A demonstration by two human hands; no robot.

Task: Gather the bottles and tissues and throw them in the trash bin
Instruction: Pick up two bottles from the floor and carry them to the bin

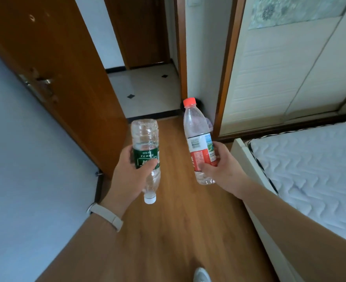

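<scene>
My left hand [127, 169] grips a clear plastic bottle with a green label [145, 145], held upside down so its white cap points toward me. My right hand [221, 165] grips a second clear bottle with a red cap and a red and white label [196, 135], held upright. Both bottles look empty. A dark round object [198, 103], partly hidden behind the red-capped bottle, sits on the floor by the door frame; I cannot tell what it is. No tissues are in view.
A wooden floor [174, 231] runs ahead to an open brown door [62, 78] and a tiled hallway [147, 90]. A bed with a white mattress [310, 169] lies on the right, a sliding wardrobe [280, 68] beyond it, a pale wall on the left.
</scene>
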